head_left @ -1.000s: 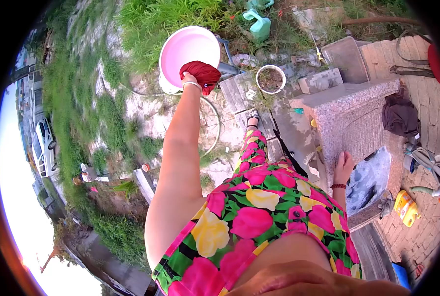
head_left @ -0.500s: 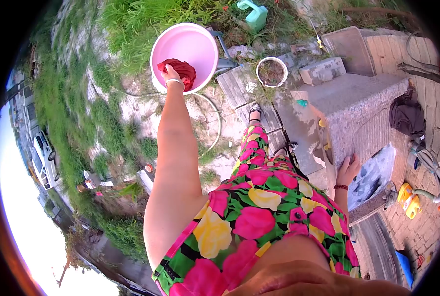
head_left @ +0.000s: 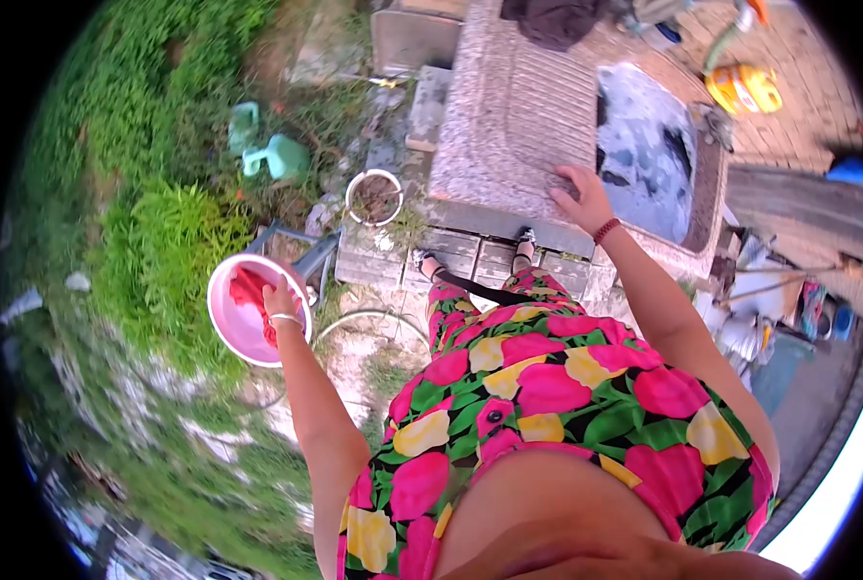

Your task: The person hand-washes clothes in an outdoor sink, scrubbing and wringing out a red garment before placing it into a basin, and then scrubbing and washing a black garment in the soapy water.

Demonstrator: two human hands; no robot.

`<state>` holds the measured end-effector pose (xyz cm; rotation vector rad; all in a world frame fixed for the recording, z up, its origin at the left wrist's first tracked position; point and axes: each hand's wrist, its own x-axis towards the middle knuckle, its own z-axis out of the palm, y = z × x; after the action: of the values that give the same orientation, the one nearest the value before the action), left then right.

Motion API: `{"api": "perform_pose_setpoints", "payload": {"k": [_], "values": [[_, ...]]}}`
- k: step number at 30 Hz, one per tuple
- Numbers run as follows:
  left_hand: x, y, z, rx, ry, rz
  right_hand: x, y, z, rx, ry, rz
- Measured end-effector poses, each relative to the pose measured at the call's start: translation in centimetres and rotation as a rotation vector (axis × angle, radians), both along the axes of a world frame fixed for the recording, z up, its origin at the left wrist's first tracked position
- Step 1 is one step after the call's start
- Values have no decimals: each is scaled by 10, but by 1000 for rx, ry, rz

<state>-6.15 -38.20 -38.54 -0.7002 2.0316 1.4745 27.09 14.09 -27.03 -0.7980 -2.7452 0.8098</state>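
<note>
the red cloth [head_left: 247, 286] (softly creased) looks bunched inside the pink basin [head_left: 228, 327].

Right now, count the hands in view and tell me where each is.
2. The left hand holds the red cloth in or just over the pink basin; the right hand is at the ribbed stone slab.

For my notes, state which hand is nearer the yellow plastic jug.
Right. The right hand is at the speckled stone sink, across its bowl from the jug; the left hand is farther, at the round pink plastic basin.
</note>
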Motion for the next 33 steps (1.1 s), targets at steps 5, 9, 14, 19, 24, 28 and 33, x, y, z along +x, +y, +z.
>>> {"api": "perform_pose_setpoints", "payload": {"k": [5, 9, 14, 19, 24, 28, 33], "values": [[26, 150, 51, -534, 889, -857, 48, 53, -8, -175, 52, -372], [102, 299, 157, -129, 1190, -1076, 128, 156, -53, -55, -140, -694], [172, 401, 138, -54, 1287, -1395, 214, 267, -75, -68, -311, -1163], [206, 430, 118, -388, 1303, -1464, 169, 262, -92, -314, -632, -1135], [208, 436, 122, -442, 1299, -1515, 119, 222, -109, -67, -760, -760], [209, 436, 123, -454, 1286, -1542, 144, 244, -125, -574, -261, -539], [210, 435, 126, -465, 1300, -1550, 177, 266, -58, -841, 150, -615]]}}
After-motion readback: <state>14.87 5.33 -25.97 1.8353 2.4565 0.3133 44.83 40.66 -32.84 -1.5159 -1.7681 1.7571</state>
